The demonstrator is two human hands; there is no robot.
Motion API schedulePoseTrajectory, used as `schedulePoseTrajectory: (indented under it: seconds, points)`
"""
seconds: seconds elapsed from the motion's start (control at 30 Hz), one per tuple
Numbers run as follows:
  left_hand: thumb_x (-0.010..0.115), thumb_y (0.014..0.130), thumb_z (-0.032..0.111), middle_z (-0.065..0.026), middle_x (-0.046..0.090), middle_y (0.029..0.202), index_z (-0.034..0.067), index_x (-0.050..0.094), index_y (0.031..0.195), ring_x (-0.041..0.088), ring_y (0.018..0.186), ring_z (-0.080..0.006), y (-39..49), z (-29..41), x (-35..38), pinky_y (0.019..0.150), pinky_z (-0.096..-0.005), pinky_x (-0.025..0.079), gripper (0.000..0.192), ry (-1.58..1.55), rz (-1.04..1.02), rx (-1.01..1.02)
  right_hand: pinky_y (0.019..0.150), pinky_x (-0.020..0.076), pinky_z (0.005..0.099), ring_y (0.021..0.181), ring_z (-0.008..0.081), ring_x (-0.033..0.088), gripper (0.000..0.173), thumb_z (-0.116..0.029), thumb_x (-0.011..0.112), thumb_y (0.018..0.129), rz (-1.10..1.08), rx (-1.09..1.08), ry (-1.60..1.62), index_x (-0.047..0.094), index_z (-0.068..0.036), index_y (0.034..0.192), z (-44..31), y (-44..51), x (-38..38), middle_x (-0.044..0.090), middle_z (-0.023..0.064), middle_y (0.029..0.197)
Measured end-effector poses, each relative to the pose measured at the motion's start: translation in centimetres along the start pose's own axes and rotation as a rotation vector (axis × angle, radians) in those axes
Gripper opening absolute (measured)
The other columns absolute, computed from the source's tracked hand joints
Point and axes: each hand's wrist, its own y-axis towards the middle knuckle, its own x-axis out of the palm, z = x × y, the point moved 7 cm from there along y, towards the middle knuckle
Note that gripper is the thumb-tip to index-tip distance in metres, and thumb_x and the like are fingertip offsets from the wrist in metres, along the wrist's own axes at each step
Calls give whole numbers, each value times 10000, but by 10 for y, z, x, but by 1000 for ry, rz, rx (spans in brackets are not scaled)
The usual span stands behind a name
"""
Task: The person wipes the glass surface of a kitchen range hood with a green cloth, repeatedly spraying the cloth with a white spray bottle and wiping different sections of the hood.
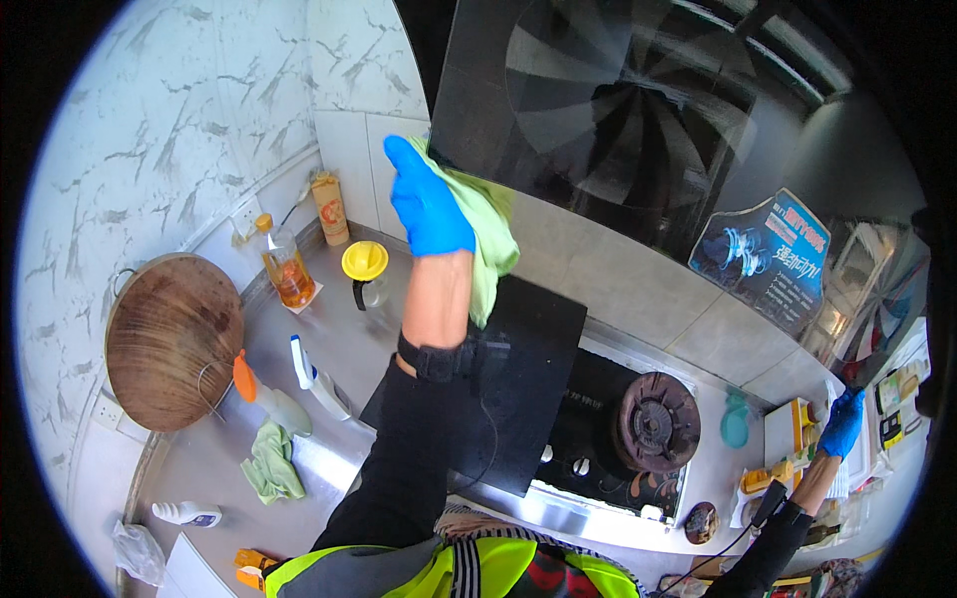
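Note:
My left hand [430, 205], in a blue rubber glove, is closed on a light green cloth [490, 243] at the left edge of the dark glass range hood panel [583, 112]. The cloth hangs down below the hand. Far to the right, my right hand [845, 422], also blue-gloved, is raised at the hood's right end; whether it grips anything is unclear. A label with writing [762, 258] is on the hood's front. Below are a black board [516, 389] and a gas stove burner [658, 421].
On the steel counter [336, 456] at left stand a round wooden chopping board [176, 340], an oil bottle [288, 276], a yellow-lidded jug [365, 261] and spray bottles [321, 381]. Another green cloth [273, 463] lies near them. Several condiment containers [770, 475] stand at right.

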Motion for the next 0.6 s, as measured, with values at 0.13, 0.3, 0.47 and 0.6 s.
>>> schedulePoseTrajectory:
  seconds: [0.13,0.3,0.47,0.6]
  points:
    - [364,937,614,-133,499,1322,-31,424,1364,509,1155,-222,-16,-28,-4,1002,-335,397,776,-77,-47,-210,687,375,206,793,66,494,303,-290,497,977,-104,39,6,598,-96,1187,-5,-7,8,590,-39,948]
    - [365,943,601,-140,563,1235,-18,501,1302,556,1086,-234,10,-2,-7,949,-337,444,729,-121,-79,-31,698,387,195,806,75,498,336,-237,471,994,-155,-112,-21,563,0,1214,-14,4,-11,580,-14,972]
    - [362,943,606,-120,586,1200,-6,533,1274,577,1041,-214,5,-11,-11,912,-325,468,716,-115,-117,-51,847,430,260,880,111,552,350,-275,460,1001,-178,-57,-208,563,-25,1224,-15,10,-19,627,-4,1003]
    - [367,941,607,-115,591,1192,-3,534,1272,579,1038,-207,6,-11,-14,908,-320,469,713,-166,-147,-66,788,426,244,858,103,538,321,-252,465,998,-135,46,7,570,-39,1212,-14,7,-24,616,-12,995]
